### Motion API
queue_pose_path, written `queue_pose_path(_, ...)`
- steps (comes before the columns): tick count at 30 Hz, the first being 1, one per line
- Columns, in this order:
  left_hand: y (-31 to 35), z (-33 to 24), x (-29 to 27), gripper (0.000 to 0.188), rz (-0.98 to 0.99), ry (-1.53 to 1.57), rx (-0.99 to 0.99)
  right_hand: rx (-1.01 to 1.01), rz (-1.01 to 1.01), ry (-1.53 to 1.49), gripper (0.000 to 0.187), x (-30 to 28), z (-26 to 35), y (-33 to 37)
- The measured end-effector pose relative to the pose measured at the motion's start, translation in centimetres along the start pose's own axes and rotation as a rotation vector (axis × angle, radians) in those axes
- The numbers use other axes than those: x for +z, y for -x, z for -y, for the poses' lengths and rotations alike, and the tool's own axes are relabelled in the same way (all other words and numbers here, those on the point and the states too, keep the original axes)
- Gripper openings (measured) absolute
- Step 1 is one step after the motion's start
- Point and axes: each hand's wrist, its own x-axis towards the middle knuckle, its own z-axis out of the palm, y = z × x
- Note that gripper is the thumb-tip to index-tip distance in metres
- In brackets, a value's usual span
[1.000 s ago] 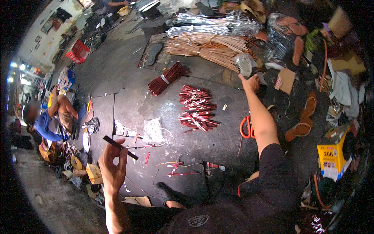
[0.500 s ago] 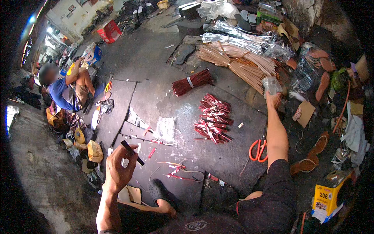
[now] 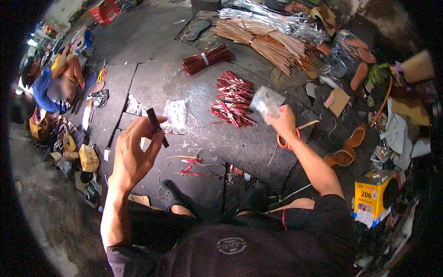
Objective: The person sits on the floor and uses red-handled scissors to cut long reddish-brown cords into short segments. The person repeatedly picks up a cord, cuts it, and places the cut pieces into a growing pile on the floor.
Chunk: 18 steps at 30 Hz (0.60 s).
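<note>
At the far left edge of the dark floor (image 3: 152,41), another person (image 3: 48,85) is sitting among scraps and tools, well apart from the wearer; nearer the middle, the left hand (image 3: 134,154) is rising above the floor, its thumb and fingers pinching a short dark stick (image 3: 157,127) that is tilting up and to the left; bare floor is lying open just beyond it, around a pale scrap (image 3: 175,113) and some loose red strips (image 3: 191,166); a dark shoe (image 3: 168,194) is resting below the hand, near the wearer's knee; further back, a tied bundle of dark red sticks (image 3: 205,59) is lying beside a heap of red-wrapped pieces (image 3: 233,99), with open floor between them; the right hand (image 3: 284,122) is gripping a clear plastic packet (image 3: 267,101), held just right of the heap and above orange-handled scissors (image 3: 288,141); behind, tan sticks (image 3: 267,41) and silvery sticks (image 3: 277,18) are crowding the far edge; to the right, sandals (image 3: 346,147) and a yellow box (image 3: 374,196) are hemming the floor in, leaving little room.
</note>
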Motion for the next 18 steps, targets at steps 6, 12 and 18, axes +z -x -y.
queue_pose_path(6,-0.4,0.4,0.5,0.025,-0.002,0.089,0.082,0.224,0.255,0.048,0.09,1.6,2.8,9.1)
queue_pose_path(12,-1.2,1.5,0.8,0.022,0.034,0.145,0.124,0.5,0.813,0.07,0.099,-2.4,5.7,6.2)
queue_pose_path(18,-1.7,1.7,0.8,0.023,0.076,0.134,0.106,0.503,0.346,0.225,0.1,-1.1,0.1,2.5)
